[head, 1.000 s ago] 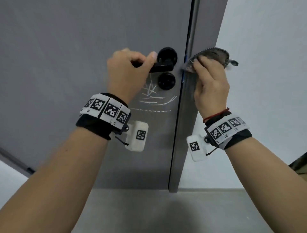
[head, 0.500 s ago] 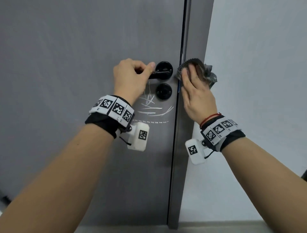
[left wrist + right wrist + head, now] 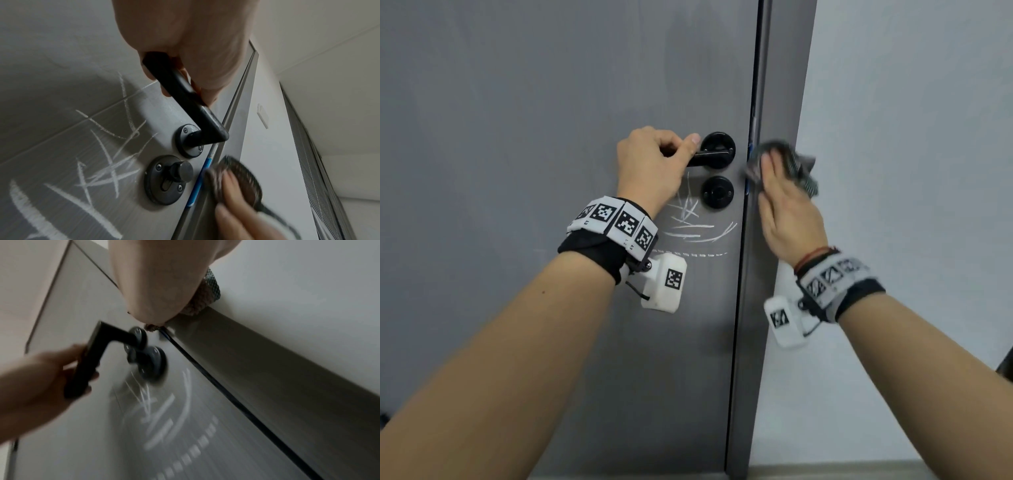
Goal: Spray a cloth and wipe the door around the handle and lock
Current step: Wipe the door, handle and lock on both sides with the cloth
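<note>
The grey door [image 3: 551,102] carries a black lever handle [image 3: 709,157] and, below it, a round black lock [image 3: 717,192]. White chalk-like scribbles [image 3: 691,222] mark the door under the lock. My left hand [image 3: 654,164] grips the lever, fingers curled round it [image 3: 180,84]. My right hand [image 3: 784,205] presses a dark striped cloth [image 3: 796,164] with flat fingers against the door frame [image 3: 770,85], just right of the handle. In the left wrist view the cloth [image 3: 242,175] sits beside a blue strip on the door edge [image 3: 197,183].
A pale wall [image 3: 911,137] runs right of the frame. The floor edge [image 3: 825,472] shows at the bottom. A white wall switch [image 3: 262,116] sits on the wall in the left wrist view. No spray bottle shows.
My right hand has flattened on the cloth and slid down the frame to handle height. The head view has shifted. My left hand stays on the lever.
</note>
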